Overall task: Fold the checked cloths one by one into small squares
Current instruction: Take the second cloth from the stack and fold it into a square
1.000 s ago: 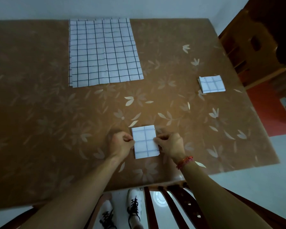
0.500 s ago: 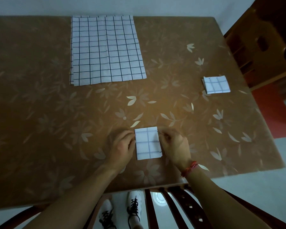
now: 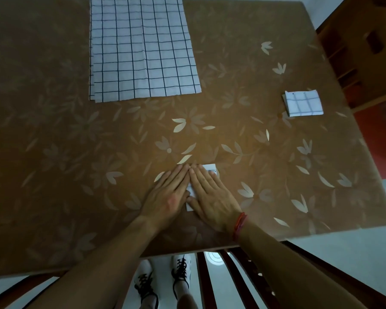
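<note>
A small folded checked cloth [image 3: 210,168] lies near the table's front edge, mostly hidden under my hands. My left hand [image 3: 170,194] and my right hand [image 3: 210,196] lie flat on it side by side, fingers straight, pressing it down. Only its far right corner and a strip between the hands show. A stack of unfolded white cloths with a dark grid [image 3: 140,47] lies spread at the back of the table. Another cloth folded into a small square [image 3: 303,103] sits at the right.
The brown table [image 3: 54,152] has a pale flower pattern. A wooden chair [image 3: 363,52] stands at the back right beyond the table's edge. A dark chair back [image 3: 243,275] and shoes [image 3: 163,279] show below the front edge.
Both hands left the folded cloth's side edges, where they pinched it, and now lie flat on top of it. The view has moved nearer to the table.
</note>
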